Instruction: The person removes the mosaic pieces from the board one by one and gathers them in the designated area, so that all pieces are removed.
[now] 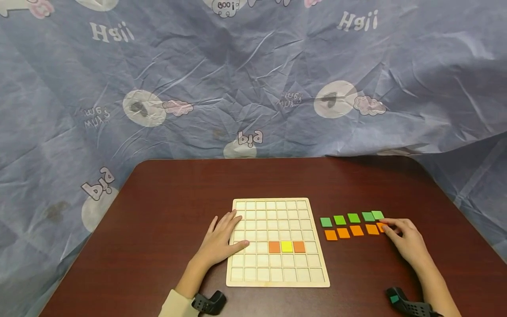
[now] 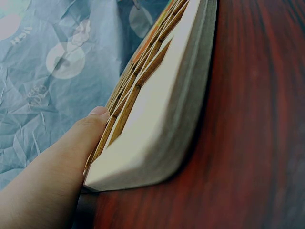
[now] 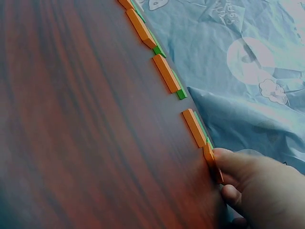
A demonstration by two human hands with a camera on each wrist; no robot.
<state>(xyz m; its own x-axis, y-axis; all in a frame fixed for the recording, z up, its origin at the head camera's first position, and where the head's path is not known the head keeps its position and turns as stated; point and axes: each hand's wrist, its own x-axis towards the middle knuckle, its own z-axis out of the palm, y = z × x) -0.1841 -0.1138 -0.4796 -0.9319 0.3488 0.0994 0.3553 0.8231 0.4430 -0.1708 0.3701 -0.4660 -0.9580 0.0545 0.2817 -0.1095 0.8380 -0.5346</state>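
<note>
A pale wooden grid board (image 1: 280, 284) lies on the table. My left hand (image 1: 217, 244) rests over its left edge, fingers spread and thumb on the squares; in the left wrist view the thumb (image 2: 88, 126) lies along the board's rim (image 2: 138, 157). In one row of the board sit an orange tile (image 1: 274, 247), a yellow tile (image 1: 287, 246) and another orange tile (image 1: 299, 247). To the right of the board, my right hand (image 1: 408, 242) pinches the end orange tile (image 3: 213, 164) of a row between thumb and fingers. That tile is partly hidden by the fingertips in the head view.
Several green tiles (image 1: 354, 218) form a row behind several orange tiles (image 1: 356, 230), right of the board. The brown table (image 1: 186, 193) ends at a blue printed cloth (image 1: 222, 70) hanging behind it. Dark wrist devices (image 1: 209, 303) are on both wrists.
</note>
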